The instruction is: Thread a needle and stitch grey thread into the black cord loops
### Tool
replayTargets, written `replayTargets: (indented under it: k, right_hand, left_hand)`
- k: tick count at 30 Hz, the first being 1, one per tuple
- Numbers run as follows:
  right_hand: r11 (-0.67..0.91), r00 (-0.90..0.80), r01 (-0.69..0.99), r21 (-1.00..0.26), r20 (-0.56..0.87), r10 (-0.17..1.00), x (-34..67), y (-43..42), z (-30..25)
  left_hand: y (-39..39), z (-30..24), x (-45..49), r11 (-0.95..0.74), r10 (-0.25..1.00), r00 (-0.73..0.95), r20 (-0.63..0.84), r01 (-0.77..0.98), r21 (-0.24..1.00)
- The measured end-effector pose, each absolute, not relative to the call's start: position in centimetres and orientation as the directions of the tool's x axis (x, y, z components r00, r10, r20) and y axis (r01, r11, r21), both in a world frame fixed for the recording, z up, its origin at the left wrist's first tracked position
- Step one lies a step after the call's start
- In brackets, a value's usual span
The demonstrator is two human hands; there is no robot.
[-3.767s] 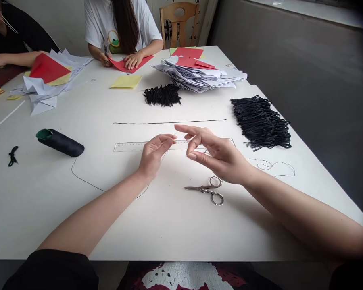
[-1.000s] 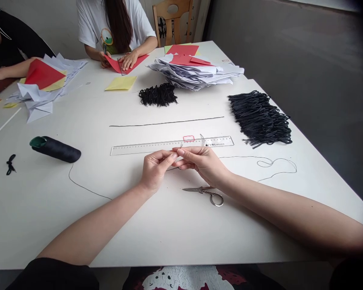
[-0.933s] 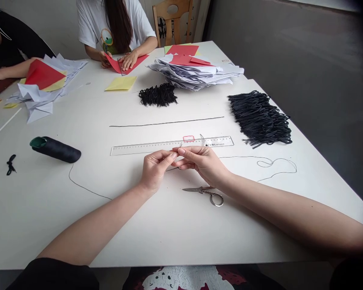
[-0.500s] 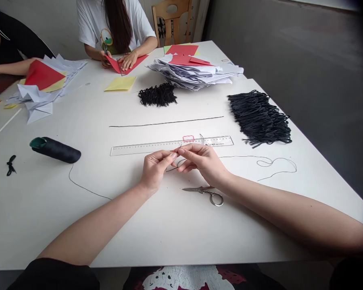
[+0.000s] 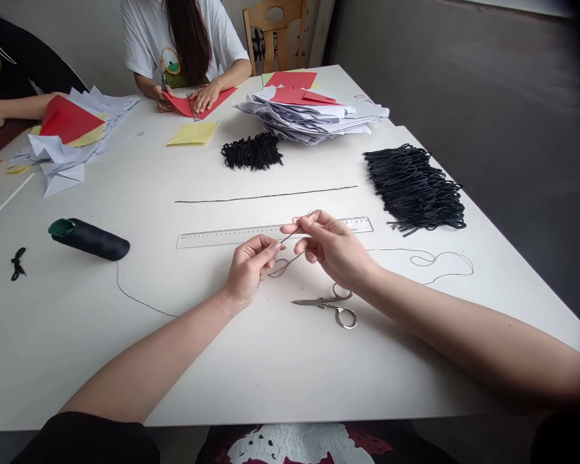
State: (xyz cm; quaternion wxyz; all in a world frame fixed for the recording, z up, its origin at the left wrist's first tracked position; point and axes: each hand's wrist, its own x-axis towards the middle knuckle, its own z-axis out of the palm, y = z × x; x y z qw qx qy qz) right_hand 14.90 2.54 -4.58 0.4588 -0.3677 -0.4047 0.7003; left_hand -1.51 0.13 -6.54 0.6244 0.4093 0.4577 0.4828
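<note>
My left hand (image 5: 248,270) and my right hand (image 5: 332,245) are both pinched on a thin black thread (image 5: 290,236) just above the white table (image 5: 270,367). A short taut piece runs between the fingertips and a small loop (image 5: 281,268) hangs under them. The thread trails right in loose curls (image 5: 439,261) and left to a black spool (image 5: 89,238) lying on its side. A clear ruler (image 5: 222,235) lies just beyond my hands. Small metal scissors (image 5: 329,305) rest below my right wrist.
A straight cut thread (image 5: 265,194) lies beyond the ruler. Heaps of black cord sit at centre back (image 5: 252,152) and at the right (image 5: 413,188). White and red paper stacks (image 5: 314,113) lie farther back. Two other people work with red paper (image 5: 200,102) across the table.
My right hand has lifted and drawn away to the right, pulling the thread taut from my left fingertips. A loop now shows under the hands. The scissors' handles have become visible.
</note>
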Motion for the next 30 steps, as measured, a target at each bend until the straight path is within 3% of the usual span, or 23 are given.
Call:
replayTargets:
  k: [5, 12, 15, 19, 21, 23, 26, 28, 30]
  right_hand:
    - [-0.124, -0.087, -0.383, -0.915, -0.098, 0.991, 17.1, 4.7, -1.3]
    - [0.038, 0.163, -0.38, -0.924, -0.027, 0.986, 19.9, 5.3, 2.6]
    - [0.068, 0.13, -0.38, -0.923, 0.02, 0.991, 20.3, 4.9, 3.0]
    - [0.159, -0.03, -0.361, -0.919, 0.182, 0.983, 20.2, 3.3, 3.6]
    - [0.223, -0.103, -0.337, -0.915, 0.271, 0.957, 20.0, 2.2, 4.0]
    - [0.261, -0.157, -0.311, -0.914, 0.321, 0.934, 19.7, 1.2, 4.3]
    - [0.302, -0.215, -0.276, -0.912, 0.365, 0.906, 19.5, 0.0, 4.6]
    - [0.317, -0.246, -0.26, -0.912, 0.38, 0.892, 19.4, -0.5, 4.6]
    - [0.314, -0.264, -0.262, -0.912, 0.381, 0.886, 19.3, -0.7, 4.7]
  left_hand:
    - [0.2, -6.1, -1.9, 0.277, 0.955, 0.182, -0.236, -0.25, 0.928]
    - [1.0, -5.7, -2.7, 0.194, 0.964, 0.216, -0.153, -0.183, 0.964]
    - [1.5, -5.4, -3.4, 0.132, 0.964, 0.24, -0.112, -0.066, 0.989]
    - [1.5, -4.0, -5.1, -0.028, 0.951, 0.304, -0.06, 0.276, 0.961]
    - [1.4, -2.9, -6.8, -0.204, 0.974, 0.18, 0.136, 0.439, 0.875]
    - [1.5, -1.7, -9.5, -0.349, 0.88, -0.032, 0.473, 0.632, 0.692]
    - [1.4, -0.3, -14.7, -0.197, 0.573, -0.235, 0.785, 0.89, 0.411]
    - [1.1, 0.3, -18.1, 0.043, 0.459, -0.408, 0.789, 0.898, 0.439]
    - [0.7, 0.3, -20.8, 0.244, 0.45, -0.599, 0.663, 0.796, 0.554]
